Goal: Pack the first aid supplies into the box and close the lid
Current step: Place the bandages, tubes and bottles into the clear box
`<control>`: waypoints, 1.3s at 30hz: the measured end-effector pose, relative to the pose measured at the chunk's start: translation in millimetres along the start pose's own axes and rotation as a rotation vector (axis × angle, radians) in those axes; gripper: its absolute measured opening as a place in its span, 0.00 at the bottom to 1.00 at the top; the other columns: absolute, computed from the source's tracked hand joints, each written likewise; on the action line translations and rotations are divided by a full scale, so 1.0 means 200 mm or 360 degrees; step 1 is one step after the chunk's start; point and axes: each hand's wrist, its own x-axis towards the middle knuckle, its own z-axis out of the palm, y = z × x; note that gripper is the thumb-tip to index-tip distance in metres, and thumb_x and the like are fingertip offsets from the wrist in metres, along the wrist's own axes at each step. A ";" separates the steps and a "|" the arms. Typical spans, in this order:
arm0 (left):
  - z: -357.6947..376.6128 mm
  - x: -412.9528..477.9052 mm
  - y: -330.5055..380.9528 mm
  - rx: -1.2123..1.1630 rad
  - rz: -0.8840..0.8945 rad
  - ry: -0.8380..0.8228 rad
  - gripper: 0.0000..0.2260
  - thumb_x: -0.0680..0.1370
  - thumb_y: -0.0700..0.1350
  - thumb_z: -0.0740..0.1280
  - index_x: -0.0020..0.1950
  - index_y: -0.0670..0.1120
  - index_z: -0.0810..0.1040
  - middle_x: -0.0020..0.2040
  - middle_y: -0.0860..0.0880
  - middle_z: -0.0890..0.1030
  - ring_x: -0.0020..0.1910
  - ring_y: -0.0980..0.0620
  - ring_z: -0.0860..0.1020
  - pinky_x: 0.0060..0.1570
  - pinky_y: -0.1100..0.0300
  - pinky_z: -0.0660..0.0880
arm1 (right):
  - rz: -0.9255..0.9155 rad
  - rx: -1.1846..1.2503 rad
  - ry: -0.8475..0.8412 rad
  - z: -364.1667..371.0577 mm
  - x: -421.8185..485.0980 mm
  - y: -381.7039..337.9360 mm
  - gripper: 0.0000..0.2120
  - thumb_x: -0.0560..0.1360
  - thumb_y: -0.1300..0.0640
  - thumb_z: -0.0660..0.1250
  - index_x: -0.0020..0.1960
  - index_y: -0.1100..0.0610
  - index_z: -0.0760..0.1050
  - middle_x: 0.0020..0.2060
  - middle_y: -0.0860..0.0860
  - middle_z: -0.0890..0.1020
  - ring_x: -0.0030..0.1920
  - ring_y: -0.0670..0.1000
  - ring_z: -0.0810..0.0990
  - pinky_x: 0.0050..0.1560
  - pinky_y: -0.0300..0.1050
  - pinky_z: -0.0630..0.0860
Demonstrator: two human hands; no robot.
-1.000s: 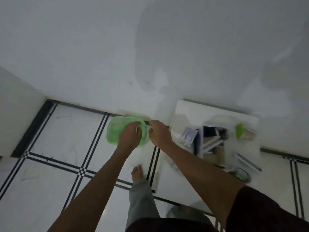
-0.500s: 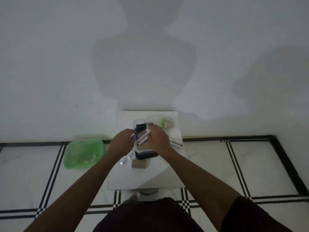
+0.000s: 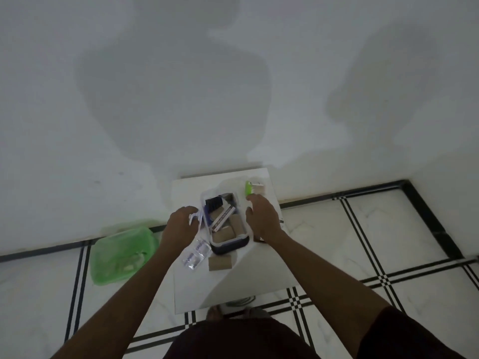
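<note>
A clear box (image 3: 242,243) with a dark front rim stands open on a small white table (image 3: 233,286). Inside lie tan bandage rolls, a white carton and a dark item. My left hand (image 3: 181,226) is at the box's left side, its fingers closed on a small white packet (image 3: 195,217). My right hand (image 3: 263,216) rests against the box's right rim with fingers apart and nothing in it. A clear sachet (image 3: 196,255) and a tan roll (image 3: 219,263) lie on the table in front of the box. A green-capped item (image 3: 252,188) sits behind my right hand.
The green lid (image 3: 121,255) lies on the tiled floor left of the table, against the white wall (image 3: 233,86). My bare feet show under the table's near edge. The table's near half holds nothing else.
The view swung from the green lid on the floor to the table. Both hands left the lid, came to the box, then spread to either side of it.
</note>
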 end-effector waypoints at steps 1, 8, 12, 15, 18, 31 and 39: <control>0.00 0.04 -0.04 -0.0010 -0.0034 0.0004 0.11 0.76 0.36 0.64 0.58 0.37 0.78 0.57 0.37 0.81 0.56 0.39 0.78 0.58 0.51 0.71 | 0.0013 -0.0001 0.0013 0.00 0.04 0.01 0.18 0.77 0.63 0.60 0.67 0.59 0.69 0.65 0.57 0.74 0.65 0.56 0.72 0.63 0.50 0.70; 0.09 0.31 -0.26 -0.0051 -0.0397 -0.0099 0.16 0.73 0.37 0.69 0.60 0.37 0.76 0.58 0.38 0.80 0.57 0.39 0.77 0.60 0.51 0.71 | -0.0002 -0.0161 -0.0025 0.04 0.38 0.14 0.24 0.71 0.70 0.61 0.67 0.60 0.67 0.64 0.58 0.73 0.64 0.57 0.71 0.57 0.51 0.74; 0.22 0.42 -0.37 -0.0023 -0.0579 -0.0213 0.26 0.70 0.42 0.74 0.65 0.37 0.71 0.62 0.37 0.77 0.62 0.39 0.74 0.63 0.50 0.69 | -0.0138 -0.0381 -0.0183 0.09 0.60 0.25 0.26 0.66 0.74 0.62 0.64 0.64 0.68 0.61 0.60 0.74 0.62 0.60 0.71 0.55 0.51 0.74; 0.31 0.48 -0.40 0.0029 -0.0628 -0.0280 0.34 0.67 0.45 0.77 0.69 0.37 0.67 0.65 0.37 0.74 0.64 0.39 0.72 0.65 0.50 0.68 | -0.0226 -0.0523 -0.0253 0.14 0.71 0.31 0.25 0.66 0.74 0.64 0.62 0.64 0.69 0.58 0.61 0.76 0.60 0.61 0.73 0.55 0.51 0.73; 0.40 0.52 -0.43 0.0059 -0.0641 -0.0319 0.34 0.65 0.47 0.78 0.65 0.36 0.69 0.61 0.37 0.75 0.60 0.38 0.73 0.57 0.51 0.69 | -0.0224 -0.0581 -0.0297 0.20 0.76 0.36 0.26 0.66 0.73 0.65 0.63 0.62 0.68 0.58 0.59 0.77 0.58 0.60 0.75 0.54 0.50 0.74; 0.47 0.56 -0.42 0.0070 -0.0751 -0.0132 0.28 0.62 0.49 0.73 0.55 0.34 0.74 0.54 0.35 0.72 0.53 0.37 0.72 0.53 0.50 0.69 | -0.0144 -0.0570 -0.0355 0.29 0.83 0.45 0.27 0.66 0.68 0.68 0.63 0.57 0.66 0.59 0.55 0.73 0.59 0.58 0.70 0.44 0.54 0.78; 0.46 0.51 -0.47 0.0045 -0.0732 0.0032 0.12 0.72 0.40 0.67 0.34 0.31 0.78 0.30 0.36 0.75 0.30 0.43 0.73 0.29 0.59 0.67 | -0.0159 -0.0489 -0.0202 0.28 0.78 0.45 0.25 0.65 0.63 0.70 0.61 0.58 0.68 0.56 0.56 0.74 0.56 0.59 0.71 0.41 0.52 0.78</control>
